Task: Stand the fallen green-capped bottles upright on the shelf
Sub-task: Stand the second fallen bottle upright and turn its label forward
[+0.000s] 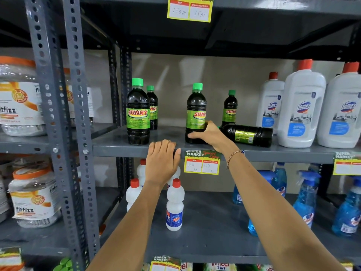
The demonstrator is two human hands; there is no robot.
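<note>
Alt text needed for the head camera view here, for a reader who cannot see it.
A person's right hand grips the base of an upright green-capped bottle on a grey metal shelf, while one fallen bottle lies on its side just right of it. The left hand rests on the shelf edge; three more bottles stand upright.

Light is even and fairly bright across the middle of the view, falling from the front and above, so the beige back wall [214,79] shows soft pale streaks of reflection. The underside of the upper shelf [214,36] stays dark, and the far left recess is dim. Glare sits on the white jugs [301,106] and on the shoulders of the dark bottles [138,114]. Shadows under the bottles are faint and short. Wide-angle distortion bends the slotted uprights [76,114] and tilts the shelves near the edges. Labels at the corners are soft; the centre is reasonably sharp.
</note>
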